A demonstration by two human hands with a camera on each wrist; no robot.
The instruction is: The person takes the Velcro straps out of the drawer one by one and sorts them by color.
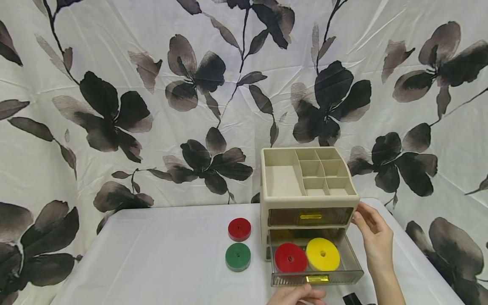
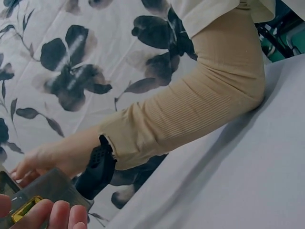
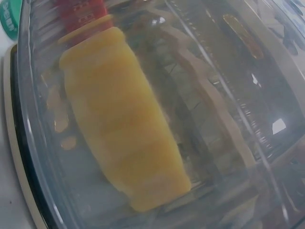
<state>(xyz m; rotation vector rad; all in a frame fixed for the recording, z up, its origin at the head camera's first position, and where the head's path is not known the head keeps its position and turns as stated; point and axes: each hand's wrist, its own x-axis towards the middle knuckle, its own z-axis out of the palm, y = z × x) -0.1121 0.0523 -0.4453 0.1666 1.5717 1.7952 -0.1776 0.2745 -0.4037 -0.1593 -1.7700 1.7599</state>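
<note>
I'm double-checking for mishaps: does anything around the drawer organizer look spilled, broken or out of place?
Nothing stands out. The lower drawer is open, holding a red disc and a yellow disc, and the green disc and second red disc sit on the table beside the organizer, all apparently intact.

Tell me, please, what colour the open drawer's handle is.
The handle is shiny yellow-gold, seen best in the head view.

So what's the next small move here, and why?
Probably push the open drawer in with the left hand: that hand is right at the handle, the right hand rests against the box's side, and the red roll and yellow roll lie inside.
</note>
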